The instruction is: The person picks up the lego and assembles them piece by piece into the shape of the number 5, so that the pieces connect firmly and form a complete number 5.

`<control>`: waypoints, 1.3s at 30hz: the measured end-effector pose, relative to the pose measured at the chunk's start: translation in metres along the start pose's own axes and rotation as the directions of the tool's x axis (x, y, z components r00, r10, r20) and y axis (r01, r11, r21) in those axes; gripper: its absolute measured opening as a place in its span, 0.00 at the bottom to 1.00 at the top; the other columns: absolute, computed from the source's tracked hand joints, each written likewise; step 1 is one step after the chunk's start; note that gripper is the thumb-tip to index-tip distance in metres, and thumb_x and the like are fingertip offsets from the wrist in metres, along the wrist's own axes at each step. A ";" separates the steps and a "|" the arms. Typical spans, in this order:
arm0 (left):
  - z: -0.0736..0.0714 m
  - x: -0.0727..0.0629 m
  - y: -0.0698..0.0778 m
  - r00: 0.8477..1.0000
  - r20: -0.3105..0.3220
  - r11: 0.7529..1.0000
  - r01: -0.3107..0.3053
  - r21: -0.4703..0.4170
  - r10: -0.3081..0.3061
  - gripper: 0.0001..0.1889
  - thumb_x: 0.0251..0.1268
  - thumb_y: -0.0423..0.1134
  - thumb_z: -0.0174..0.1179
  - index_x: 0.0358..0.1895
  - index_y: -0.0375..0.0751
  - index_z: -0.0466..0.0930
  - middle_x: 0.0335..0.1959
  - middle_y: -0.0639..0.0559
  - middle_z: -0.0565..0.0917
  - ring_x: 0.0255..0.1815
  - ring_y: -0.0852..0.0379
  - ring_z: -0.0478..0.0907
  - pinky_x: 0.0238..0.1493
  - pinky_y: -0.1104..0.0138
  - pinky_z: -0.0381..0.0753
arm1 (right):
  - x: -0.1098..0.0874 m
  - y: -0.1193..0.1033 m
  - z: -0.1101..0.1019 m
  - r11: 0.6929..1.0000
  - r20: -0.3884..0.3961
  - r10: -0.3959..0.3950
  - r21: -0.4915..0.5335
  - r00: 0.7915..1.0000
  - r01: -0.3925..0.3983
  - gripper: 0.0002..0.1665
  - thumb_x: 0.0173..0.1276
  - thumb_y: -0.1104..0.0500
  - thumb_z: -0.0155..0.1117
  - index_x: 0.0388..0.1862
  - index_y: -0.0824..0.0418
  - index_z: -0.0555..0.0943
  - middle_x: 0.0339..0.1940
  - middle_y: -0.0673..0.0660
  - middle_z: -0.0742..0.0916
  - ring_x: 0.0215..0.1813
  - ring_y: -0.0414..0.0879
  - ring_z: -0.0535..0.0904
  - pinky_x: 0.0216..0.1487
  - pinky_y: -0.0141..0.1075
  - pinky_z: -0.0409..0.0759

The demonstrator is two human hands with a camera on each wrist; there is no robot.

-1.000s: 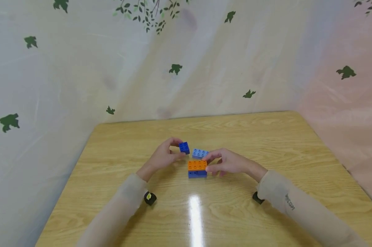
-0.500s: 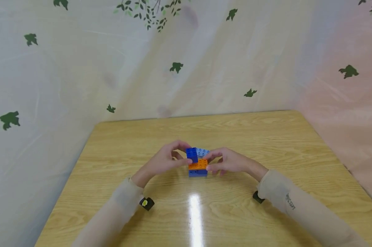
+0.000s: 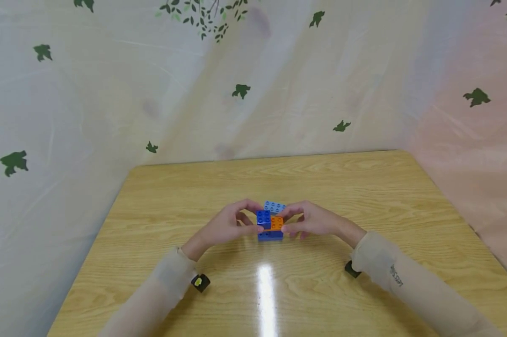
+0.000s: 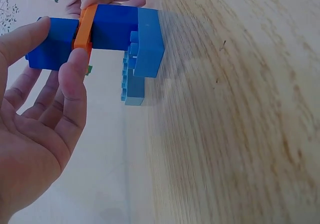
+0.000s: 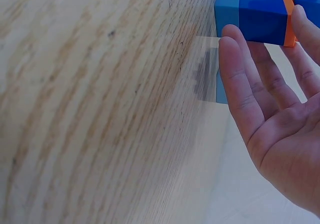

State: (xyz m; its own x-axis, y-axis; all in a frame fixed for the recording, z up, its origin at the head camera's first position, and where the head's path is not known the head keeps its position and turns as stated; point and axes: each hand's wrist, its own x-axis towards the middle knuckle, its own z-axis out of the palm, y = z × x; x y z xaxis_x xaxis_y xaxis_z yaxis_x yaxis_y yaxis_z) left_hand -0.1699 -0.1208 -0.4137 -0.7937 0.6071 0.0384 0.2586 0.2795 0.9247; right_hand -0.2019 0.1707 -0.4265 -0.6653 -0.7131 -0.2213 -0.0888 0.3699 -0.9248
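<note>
In the head view my left hand [image 3: 226, 225] pinches a dark blue toy building block [image 3: 263, 218], which sits at the left end of a thin orange block [image 3: 277, 223]. With thumb and fingertips, my right hand [image 3: 318, 222] holds the orange block's right end. Beneath the orange piece, the left wrist view shows a second dark blue block [image 4: 115, 26] standing on a light blue block [image 4: 151, 44] at the table. The right wrist view shows that same lower block [image 5: 262, 16] beyond my fingers, with the right thumb against the orange edge.
Just behind the stack lies a separate light blue studded block [image 3: 274, 206]. Everything stands on a wood-grain table [image 3: 342, 290], backed by a pale cloth [image 3: 186, 93] printed with green leaves and birds. Each wrist carries a small black camera mount [image 3: 200, 282].
My left hand has brought the dark blue block rightward and down onto the orange block's left end. My right hand has kept its hold on the orange block, nearly still.
</note>
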 end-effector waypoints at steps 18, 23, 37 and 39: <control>0.003 0.000 -0.009 0.999 0.013 0.997 -0.032 0.069 0.032 0.21 0.70 0.44 0.67 0.62 0.45 0.77 0.54 0.55 0.83 0.51 0.54 0.83 0.50 0.63 0.85 | 0.001 -0.002 0.000 1.000 -0.006 0.015 -0.002 1.000 -0.015 0.24 0.71 0.51 0.70 0.62 0.57 0.81 0.54 0.57 0.85 0.43 0.60 0.86 0.40 0.53 0.87; 0.003 -0.004 -0.010 0.999 0.029 0.998 0.032 0.052 -0.034 0.20 0.72 0.48 0.65 0.63 0.53 0.75 0.54 0.53 0.84 0.53 0.54 0.83 0.44 0.58 0.87 | 0.000 -0.001 0.001 1.000 -0.001 0.005 0.002 1.000 -0.005 0.23 0.72 0.51 0.69 0.62 0.57 0.81 0.54 0.57 0.85 0.43 0.61 0.86 0.39 0.53 0.87; 0.009 -0.001 -0.014 0.998 0.005 0.998 0.067 -0.001 -0.067 0.20 0.73 0.44 0.64 0.63 0.49 0.73 0.46 0.47 0.85 0.41 0.47 0.83 0.26 0.54 0.87 | 0.003 0.003 -0.002 1.000 -0.001 0.001 0.008 1.000 -0.001 0.23 0.72 0.51 0.69 0.62 0.58 0.81 0.54 0.57 0.85 0.43 0.60 0.86 0.39 0.52 0.87; 0.009 0.000 -0.015 0.998 0.002 0.998 0.058 -0.001 -0.058 0.19 0.73 0.44 0.64 0.63 0.48 0.73 0.45 0.47 0.85 0.42 0.45 0.83 0.26 0.54 0.87 | 0.003 0.003 -0.003 1.000 -0.001 -0.005 0.005 1.000 0.005 0.23 0.72 0.51 0.69 0.61 0.58 0.81 0.53 0.57 0.85 0.43 0.60 0.86 0.38 0.52 0.87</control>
State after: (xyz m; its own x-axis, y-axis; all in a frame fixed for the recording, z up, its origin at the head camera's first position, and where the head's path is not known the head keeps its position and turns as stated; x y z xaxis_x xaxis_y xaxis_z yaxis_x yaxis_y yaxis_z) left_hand -0.1686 -0.1186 -0.4307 -0.8063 0.5914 -0.0156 0.2120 0.3136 0.9256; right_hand -0.2061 0.1711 -0.4292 -0.6652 -0.7147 -0.2162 -0.0885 0.3630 -0.9276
